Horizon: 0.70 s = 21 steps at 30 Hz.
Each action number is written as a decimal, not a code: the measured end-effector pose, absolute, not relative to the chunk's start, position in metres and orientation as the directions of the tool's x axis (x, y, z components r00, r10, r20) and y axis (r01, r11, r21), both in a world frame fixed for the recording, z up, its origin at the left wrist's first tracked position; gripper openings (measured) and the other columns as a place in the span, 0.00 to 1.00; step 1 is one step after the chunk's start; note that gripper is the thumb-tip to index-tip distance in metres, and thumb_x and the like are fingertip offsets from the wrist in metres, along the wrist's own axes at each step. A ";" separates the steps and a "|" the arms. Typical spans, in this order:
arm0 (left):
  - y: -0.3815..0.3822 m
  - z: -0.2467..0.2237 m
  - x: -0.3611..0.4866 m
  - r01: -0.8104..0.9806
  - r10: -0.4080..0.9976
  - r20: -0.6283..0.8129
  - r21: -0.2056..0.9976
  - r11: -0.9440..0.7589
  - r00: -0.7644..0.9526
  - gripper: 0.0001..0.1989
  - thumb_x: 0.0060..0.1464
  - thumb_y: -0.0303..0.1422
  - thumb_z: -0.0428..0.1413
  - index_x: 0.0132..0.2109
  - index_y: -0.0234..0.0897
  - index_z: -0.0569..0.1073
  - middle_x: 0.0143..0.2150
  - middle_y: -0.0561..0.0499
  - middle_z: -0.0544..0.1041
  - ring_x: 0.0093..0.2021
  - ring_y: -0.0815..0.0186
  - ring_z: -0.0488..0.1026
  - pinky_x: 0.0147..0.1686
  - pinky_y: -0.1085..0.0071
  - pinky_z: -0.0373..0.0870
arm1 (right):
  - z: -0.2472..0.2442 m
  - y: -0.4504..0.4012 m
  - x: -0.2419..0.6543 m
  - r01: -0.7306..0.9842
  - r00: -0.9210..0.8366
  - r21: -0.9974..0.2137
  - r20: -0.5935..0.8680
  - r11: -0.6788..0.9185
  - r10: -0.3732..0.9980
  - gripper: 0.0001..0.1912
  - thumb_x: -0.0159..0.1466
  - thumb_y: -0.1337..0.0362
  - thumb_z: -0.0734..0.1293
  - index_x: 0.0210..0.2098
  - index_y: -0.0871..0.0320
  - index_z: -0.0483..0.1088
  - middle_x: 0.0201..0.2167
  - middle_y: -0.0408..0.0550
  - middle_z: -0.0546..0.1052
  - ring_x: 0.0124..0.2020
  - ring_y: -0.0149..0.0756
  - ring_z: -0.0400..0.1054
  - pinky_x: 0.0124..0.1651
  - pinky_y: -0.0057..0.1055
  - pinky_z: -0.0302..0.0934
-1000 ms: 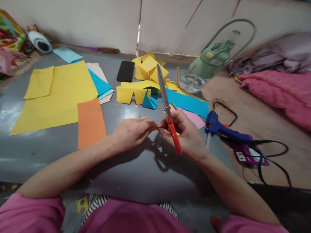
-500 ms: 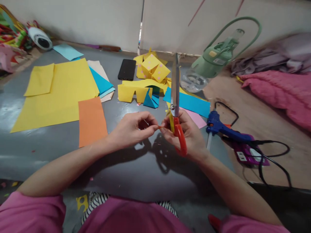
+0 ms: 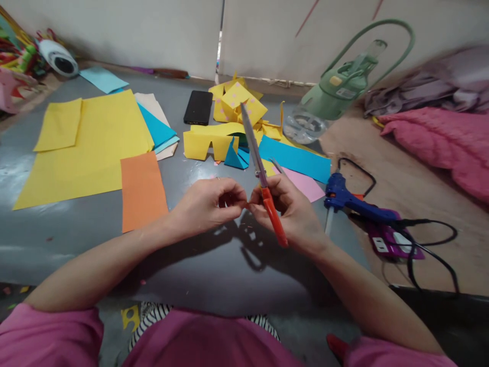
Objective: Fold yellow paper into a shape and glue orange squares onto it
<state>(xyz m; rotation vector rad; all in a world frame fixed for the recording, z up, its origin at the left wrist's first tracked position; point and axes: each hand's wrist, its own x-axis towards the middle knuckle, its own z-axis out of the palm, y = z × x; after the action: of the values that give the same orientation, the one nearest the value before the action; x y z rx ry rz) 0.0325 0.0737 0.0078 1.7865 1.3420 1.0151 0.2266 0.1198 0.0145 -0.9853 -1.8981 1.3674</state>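
My left hand [image 3: 208,204] is closed in a pinch on a tiny orange scrap of paper [image 3: 247,205] above the grey table. Fingertips of my right hand [image 3: 300,216] meet the scrap from the other side. That same hand also keeps hold of red-handled scissors [image 3: 272,216], their long blade pointing up and to the left. A second blade tip shows to its right, so the blades look apart. Just beyond lie a folded blue paper piece [image 3: 237,155], a cut yellow paper shape [image 3: 196,146] and a blue strip [image 3: 296,159].
Left lie a large yellow sheet [image 3: 91,148] and an orange rectangle [image 3: 143,191]. A black phone [image 3: 198,107] and dotted yellow folded paper [image 3: 235,99] sit at the back. Right are a green bottle [image 3: 336,89], a blue glue gun [image 3: 344,196] and a purple power strip [image 3: 385,244] with black cable.
The scissors have swung from upright to leaning left, and a second blade tip now shows. Both hands stay close together at the orange scrap, shifted slightly.
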 end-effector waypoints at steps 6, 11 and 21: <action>0.072 0.009 0.035 0.381 0.973 0.180 0.897 -0.223 0.143 0.04 0.52 0.28 0.57 0.36 0.35 0.76 0.31 0.55 0.79 0.28 0.72 0.73 0.32 0.75 0.69 | 0.015 0.119 0.224 0.212 -0.549 -0.965 0.016 0.157 0.836 0.22 0.52 0.57 0.79 0.37 0.53 0.65 0.31 0.39 0.73 0.30 0.30 0.67 0.33 0.29 0.63; 0.072 0.006 0.036 0.162 0.993 0.030 0.986 -0.048 0.112 0.09 0.55 0.37 0.60 0.38 0.35 0.76 0.33 0.52 0.79 0.30 0.70 0.75 0.32 0.73 0.71 | 0.020 0.117 0.218 0.137 -0.467 -0.985 0.032 0.108 0.884 0.22 0.54 0.51 0.78 0.35 0.51 0.63 0.30 0.39 0.73 0.30 0.31 0.69 0.34 0.31 0.68; 0.073 0.005 0.039 0.158 0.992 0.006 0.987 -0.026 0.129 0.07 0.54 0.36 0.59 0.34 0.36 0.73 0.29 0.54 0.76 0.27 0.72 0.71 0.29 0.74 0.67 | 0.015 0.119 0.218 0.124 -0.456 -0.984 0.056 0.126 0.888 0.23 0.54 0.50 0.78 0.36 0.51 0.63 0.30 0.39 0.73 0.30 0.31 0.70 0.35 0.31 0.69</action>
<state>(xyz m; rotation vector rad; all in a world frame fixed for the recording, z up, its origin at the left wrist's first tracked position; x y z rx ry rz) 0.0390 0.0733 0.0054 1.3956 1.2202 1.0451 0.2177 0.1188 0.0151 -0.9895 -1.7097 1.3926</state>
